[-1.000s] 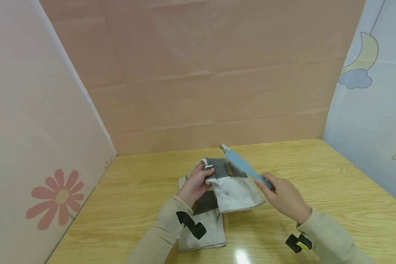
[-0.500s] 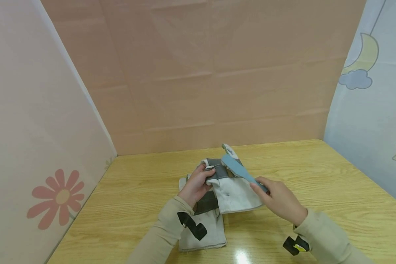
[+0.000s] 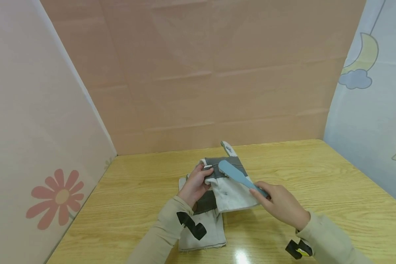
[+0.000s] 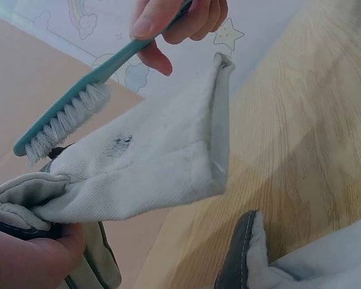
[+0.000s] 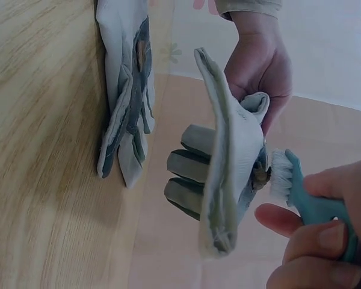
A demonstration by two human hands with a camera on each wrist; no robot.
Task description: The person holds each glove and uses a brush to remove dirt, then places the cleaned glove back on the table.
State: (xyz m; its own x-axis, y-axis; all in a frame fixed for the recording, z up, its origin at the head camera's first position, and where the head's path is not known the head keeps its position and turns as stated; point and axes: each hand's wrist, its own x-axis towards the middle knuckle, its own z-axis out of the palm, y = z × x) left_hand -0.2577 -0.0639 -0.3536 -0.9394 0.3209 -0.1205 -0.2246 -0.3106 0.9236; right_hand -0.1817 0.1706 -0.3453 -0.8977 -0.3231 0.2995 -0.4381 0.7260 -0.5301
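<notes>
My left hand [image 3: 195, 185] grips a white-and-grey work glove [image 3: 235, 198] by one side, holding it raised above the table. Dark smudges [image 4: 117, 144] mark its white cuff, and its grey-and-white fingers [image 5: 189, 162] hang below in the right wrist view. My right hand [image 3: 282, 203] holds a blue brush [image 3: 232, 170] by the handle. The brush's white bristles [image 4: 66, 120] face the glove, right at its grey band beside a brown patch [image 5: 262, 174]. A second matching glove [image 3: 201, 234] lies on the table beneath, partly hidden by the left hand and the raised glove.
The wood-grain table [image 3: 135, 205] extends to a brown back panel [image 3: 198, 91]. Pale side panels with a flower [image 3: 62, 197] and a moon [image 3: 366, 51] stand left and right. Each sleeve has a black mount [image 3: 193, 225] at the wrist.
The brush has moved down and left over the grey band, baring the glove's far white tip. The right hand has shifted slightly down with it, while the left hand stays nearly still.
</notes>
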